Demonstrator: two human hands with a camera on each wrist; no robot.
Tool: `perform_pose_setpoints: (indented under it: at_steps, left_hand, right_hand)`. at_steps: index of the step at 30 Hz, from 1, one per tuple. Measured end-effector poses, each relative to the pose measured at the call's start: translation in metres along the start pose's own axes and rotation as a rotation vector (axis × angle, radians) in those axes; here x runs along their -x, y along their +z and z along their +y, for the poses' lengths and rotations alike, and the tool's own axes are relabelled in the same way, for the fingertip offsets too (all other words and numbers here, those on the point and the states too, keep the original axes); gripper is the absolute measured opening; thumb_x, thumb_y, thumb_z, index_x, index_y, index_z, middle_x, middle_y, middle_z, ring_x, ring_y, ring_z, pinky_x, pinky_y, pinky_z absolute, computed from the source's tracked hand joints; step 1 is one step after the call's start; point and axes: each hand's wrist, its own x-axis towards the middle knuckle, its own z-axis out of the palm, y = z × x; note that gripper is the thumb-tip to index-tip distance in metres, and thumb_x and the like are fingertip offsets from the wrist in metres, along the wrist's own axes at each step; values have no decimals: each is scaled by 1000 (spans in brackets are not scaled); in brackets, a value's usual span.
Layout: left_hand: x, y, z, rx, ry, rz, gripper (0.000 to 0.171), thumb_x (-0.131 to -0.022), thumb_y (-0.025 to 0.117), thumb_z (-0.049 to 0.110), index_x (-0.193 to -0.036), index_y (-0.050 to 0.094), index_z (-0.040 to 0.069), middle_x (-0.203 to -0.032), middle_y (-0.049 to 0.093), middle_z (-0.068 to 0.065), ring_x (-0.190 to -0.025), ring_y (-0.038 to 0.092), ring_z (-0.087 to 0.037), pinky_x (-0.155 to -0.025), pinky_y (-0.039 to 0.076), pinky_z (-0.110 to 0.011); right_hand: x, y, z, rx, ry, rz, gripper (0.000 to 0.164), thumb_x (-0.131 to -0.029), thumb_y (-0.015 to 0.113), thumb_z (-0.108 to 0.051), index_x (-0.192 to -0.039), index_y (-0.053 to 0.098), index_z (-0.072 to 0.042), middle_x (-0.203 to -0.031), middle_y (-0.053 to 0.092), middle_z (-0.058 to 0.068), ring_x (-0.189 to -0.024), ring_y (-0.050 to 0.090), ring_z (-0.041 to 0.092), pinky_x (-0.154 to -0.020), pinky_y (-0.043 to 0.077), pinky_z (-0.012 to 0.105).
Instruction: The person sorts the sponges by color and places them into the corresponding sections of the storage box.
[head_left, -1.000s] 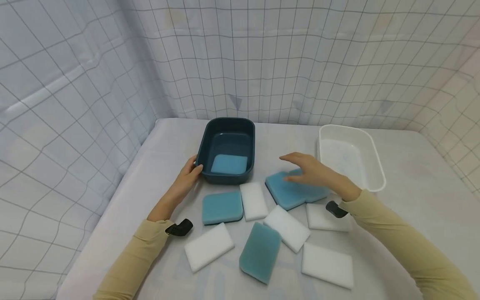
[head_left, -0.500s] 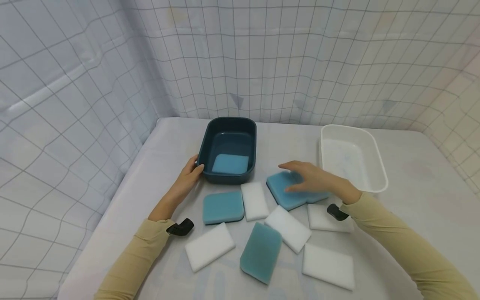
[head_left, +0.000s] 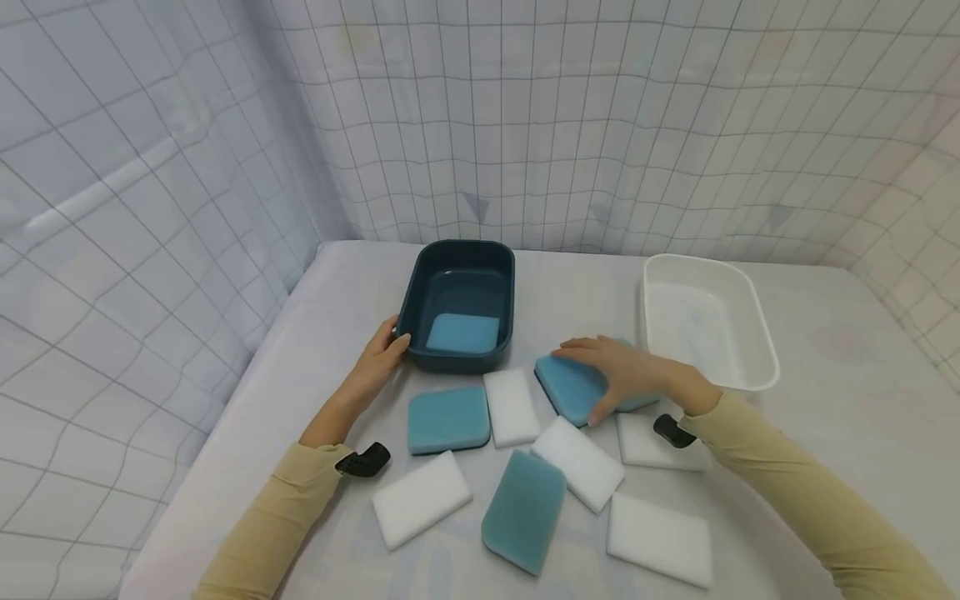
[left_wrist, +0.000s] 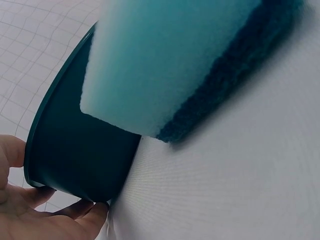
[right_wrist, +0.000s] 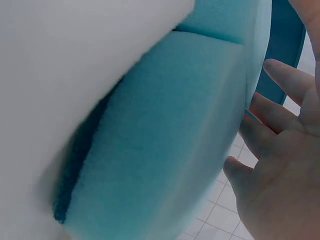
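Note:
My left hand [head_left: 375, 362] grips the near left corner of a dark teal plastic bin [head_left: 456, 363], thumb at the rim and fingers along the outer wall. One blue sponge [head_left: 463, 333] lies in the bin. My right hand [head_left: 618, 367] spreads over a blue sponge [head_left: 568, 387], thumb at its near edge and fingertips at its far edge. Another blue sponge [head_left: 636, 402] lies against it, partly hidden under the hand. In the right wrist view the fingers reach loosely across the sponges [right_wrist: 160, 135]. A blue sponge with a dark scouring side [left_wrist: 165, 60] looms before the left wrist camera.
A white plastic bin [head_left: 705, 325] stands at the back right. Two more blue sponges [head_left: 448, 419] [head_left: 525, 508] and several white sponge pads [head_left: 422, 498] lie spread over the white cloth in front. A grid-patterned curtain [head_left: 562, 150] hangs behind and at the sides.
My right hand has come down onto the blue sponge, its thumb moving toward the near edge. My left hand has kept its hold on the dark bin.

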Motion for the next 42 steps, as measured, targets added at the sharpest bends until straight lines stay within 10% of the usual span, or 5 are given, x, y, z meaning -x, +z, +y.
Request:
perform_pose_setpoints:
  at_steps: [21, 42]
  left_hand:
    - [-1, 3, -1, 14, 5, 20, 52, -103, 31, 18, -149, 13, 6, -153, 18, -23, -141, 20, -31, -118, 18, -48]
    - [-3, 2, 0, 20, 12, 11, 51, -103, 30, 17, -149, 12, 6, -156, 13, -20, -144, 16, -29, -118, 16, -48]
  right_hand:
    - [-1, 6, 6, 54, 12, -2, 96, -66, 81, -36, -145, 34, -10, -145, 36, 19, -134, 33, 40, -109, 17, 67]
    - [5, -10, -2, -44, 54, 46, 94, -69, 82, -32, -147, 31, -17, -148, 30, 14, -128, 40, 32, -100, 40, 49]
